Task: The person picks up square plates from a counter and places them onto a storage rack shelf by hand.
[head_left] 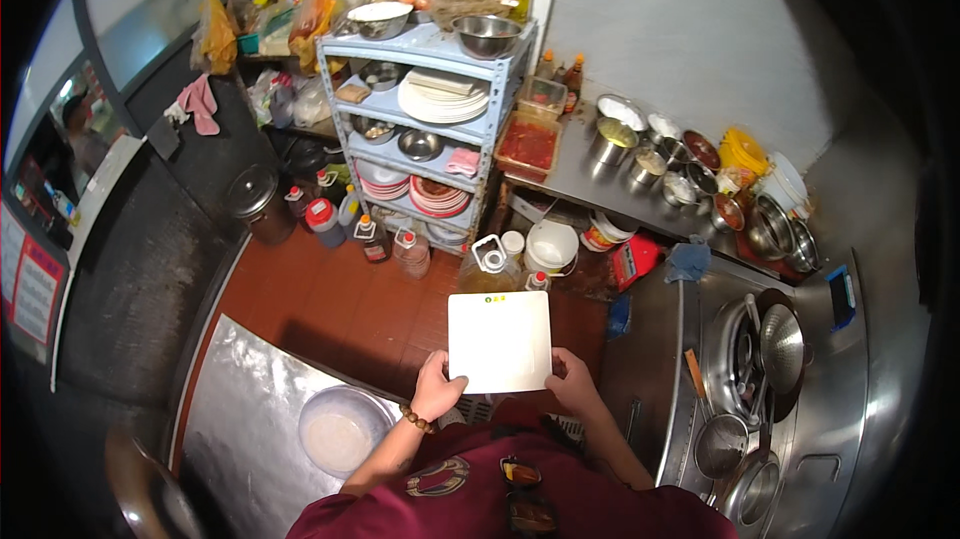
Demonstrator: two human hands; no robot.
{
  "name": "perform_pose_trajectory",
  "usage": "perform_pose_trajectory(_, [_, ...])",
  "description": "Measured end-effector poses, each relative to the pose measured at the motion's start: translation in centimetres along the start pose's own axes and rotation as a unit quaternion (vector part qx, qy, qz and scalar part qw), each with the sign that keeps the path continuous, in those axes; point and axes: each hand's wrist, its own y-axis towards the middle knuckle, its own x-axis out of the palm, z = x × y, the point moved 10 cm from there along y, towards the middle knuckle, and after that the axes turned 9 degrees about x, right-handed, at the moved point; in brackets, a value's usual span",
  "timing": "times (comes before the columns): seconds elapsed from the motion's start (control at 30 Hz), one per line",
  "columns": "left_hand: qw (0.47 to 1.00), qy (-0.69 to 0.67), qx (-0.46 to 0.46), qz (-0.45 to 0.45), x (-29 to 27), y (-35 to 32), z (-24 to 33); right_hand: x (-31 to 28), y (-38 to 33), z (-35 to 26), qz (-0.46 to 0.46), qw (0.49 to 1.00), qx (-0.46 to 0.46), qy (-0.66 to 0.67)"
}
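Stl. tbl. (240, 389) w/ basin (350, 400); blue rack (420, 42) w/ plates (440, 107).

Panel (499, 344) btwn L hand (440, 387) & R hand (570, 382). Ahead of hands, slightly L: rack (425, 42) w/ plates (440, 107) & bowls (487, 35) on its shelves. Jugs (411, 257) on floor (385, 309) before rack; lidded pot (258, 201) farther L. Ahead-R: far counter (582, 164) w/ tubs (525, 172) & pots (605, 151) on top, buckets (548, 257) down below. R of hands: near counter (640, 349), strainer (722, 446) & pan (757, 489) on it. L of hands: another counter (240, 409), basin (345, 401) on it, just beside L forearm (385, 454).
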Motion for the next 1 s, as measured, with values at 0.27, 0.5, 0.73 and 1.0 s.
perform_pose_trajectory(0.27, [0.991,0.086,0.043,0.096,-3.5,3.6,1.1,3.1,7.4,-2.1,-0.107,0.994,0.000,0.026])
perform_pose_trajectory(0.5, [0.989,0.064,-0.050,0.121,-4.0,8.1,-1.4,3.9,15.5,-4.1,-0.169,0.982,-0.030,0.074])
perform_pose_trajectory(0.73, [0.986,0.091,-0.056,0.131,-3.0,13.3,-2.1,2.2,21.5,-6.1,-0.171,0.980,-0.035,0.098])
perform_pose_trajectory(1.0, [0.982,0.057,-0.093,0.153,-1.5,18.9,-0.6,-0.4,27.2,-8.2,-0.172,0.981,-0.061,0.070])
